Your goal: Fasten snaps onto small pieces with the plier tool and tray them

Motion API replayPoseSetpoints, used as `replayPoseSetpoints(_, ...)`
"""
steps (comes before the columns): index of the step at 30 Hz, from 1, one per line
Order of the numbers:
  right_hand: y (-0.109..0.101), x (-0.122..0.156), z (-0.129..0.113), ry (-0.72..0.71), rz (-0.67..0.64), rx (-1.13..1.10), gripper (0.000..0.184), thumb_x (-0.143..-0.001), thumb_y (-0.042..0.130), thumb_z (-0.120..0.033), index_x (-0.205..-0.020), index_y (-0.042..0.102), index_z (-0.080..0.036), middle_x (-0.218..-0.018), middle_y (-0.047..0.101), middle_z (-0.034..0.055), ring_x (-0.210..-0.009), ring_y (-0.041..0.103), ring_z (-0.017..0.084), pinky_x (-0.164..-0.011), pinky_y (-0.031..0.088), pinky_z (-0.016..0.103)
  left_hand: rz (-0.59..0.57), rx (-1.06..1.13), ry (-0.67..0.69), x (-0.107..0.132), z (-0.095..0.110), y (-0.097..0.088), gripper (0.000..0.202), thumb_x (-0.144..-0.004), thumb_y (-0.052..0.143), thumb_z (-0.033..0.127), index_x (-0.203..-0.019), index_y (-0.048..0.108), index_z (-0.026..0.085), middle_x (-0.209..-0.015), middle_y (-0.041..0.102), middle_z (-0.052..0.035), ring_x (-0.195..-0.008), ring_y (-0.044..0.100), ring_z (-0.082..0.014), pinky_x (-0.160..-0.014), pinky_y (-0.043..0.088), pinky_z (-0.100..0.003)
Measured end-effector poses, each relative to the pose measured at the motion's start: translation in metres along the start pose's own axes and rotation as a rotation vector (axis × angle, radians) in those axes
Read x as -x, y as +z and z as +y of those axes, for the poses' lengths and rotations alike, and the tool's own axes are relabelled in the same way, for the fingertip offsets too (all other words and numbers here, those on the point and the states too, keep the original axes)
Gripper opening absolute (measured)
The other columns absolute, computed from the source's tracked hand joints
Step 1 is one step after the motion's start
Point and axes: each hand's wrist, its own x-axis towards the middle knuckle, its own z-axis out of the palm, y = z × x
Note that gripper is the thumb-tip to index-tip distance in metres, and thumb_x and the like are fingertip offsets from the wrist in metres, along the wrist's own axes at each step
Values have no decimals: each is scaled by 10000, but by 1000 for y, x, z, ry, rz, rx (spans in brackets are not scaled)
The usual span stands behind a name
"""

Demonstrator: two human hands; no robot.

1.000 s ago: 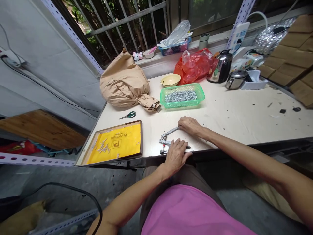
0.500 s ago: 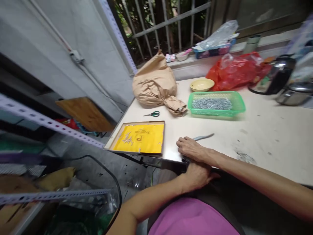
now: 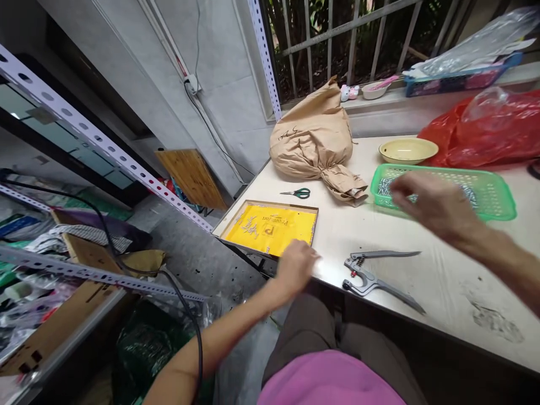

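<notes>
Smeared by motion, my right hand [image 3: 441, 205] is over the left part of a green plastic basket [image 3: 493, 211] of small silvery metal pieces [image 3: 468, 194]; its grip is unclear. My left hand [image 3: 296, 264] is at the front right corner of a shallow tray [image 3: 315, 225] lined with a yellow sheet [image 3: 291, 228]. Blur hides whether its fingers hold anything. A few small silvery pieces [image 3: 250, 226] lie on the sheet. Between my hands, a grey hand-press plier [image 3: 371, 281] with a spring lies on the table, its handles spread, untouched.
Green-handled scissors [image 3: 301, 193] lie behind the tray. A tied brown paper bundle [image 3: 312, 140], a yellow bowl [image 3: 407, 151] and a red plastic bag [image 3: 476, 132] stand along the back of the table [image 3: 447, 270]. A perforated metal rail [image 3: 122, 160] runs along the left.
My hands were together over the plier at the table edge. They have parted, leaving the plier lying free: left toward the tray, right toward the basket. The view has shifted left.
</notes>
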Motion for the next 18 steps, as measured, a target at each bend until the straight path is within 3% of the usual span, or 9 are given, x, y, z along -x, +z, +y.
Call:
replayPoseSetpoints(2,-16,-7,36,123,-38,144,321,-899,303,-404,-908,579,-240,-859,549,111,-793,540,273,-715,417,416,-24,-185,-228,-7,-47,-22,273,-899,485,327,-830,678,147,-913,638,-116,-951,551,-229,-818,444,-336)
replayPoseSetpoints(4,-21,-3,63,229,-112,242,469,-873,258,-537,-998,593,-234,-879,520,139,-793,536,327,-666,412,465,-121,-274,-400,-13,-85,-35,289,-873,508,380,-822,683,155,-941,649,-120,-990,554,-244,-787,443,-320)
replayPoseSetpoints(7,-13,16,76,251,-193,263,576,-846,257,-614,-1122,579,-224,-984,530,167,-810,544,346,-640,421,475,-349,-253,-596,-21,-119,-41,332,-784,577,473,-841,689,166,-943,677,-115,-948,602,-252,-710,439,-288)
replayPoseSetpoints(12,9,49,40,155,-286,145,411,-883,397,-488,-1077,620,-202,-1051,595,117,-792,590,242,-665,458,364,-537,-159,-632,-30,-128,-40,364,-695,616,517,-828,687,186,-892,702,-71,-859,638,-229,-621,405,-246)
replayPoseSetpoints(16,23,53,5,125,-288,38,334,-905,418,-403,-1006,648,-183,-1007,630,99,-713,599,189,-655,451,324,-510,-109,-610,-28,-128,-39,404,-658,613,576,-761,680,191,-807,692,-47,-788,633,-214,-584,386,-241)
replayPoseSetpoints(18,30,48,-8,91,-278,-22,313,-906,429,-382,-988,651,-178,-982,638,91,-708,601,179,-651,449,311,-490,-79,-596,-26,-127,-38,344,-612,664,523,-712,673,194,-739,675,-25,-753,624,-198,-572,372,-230)
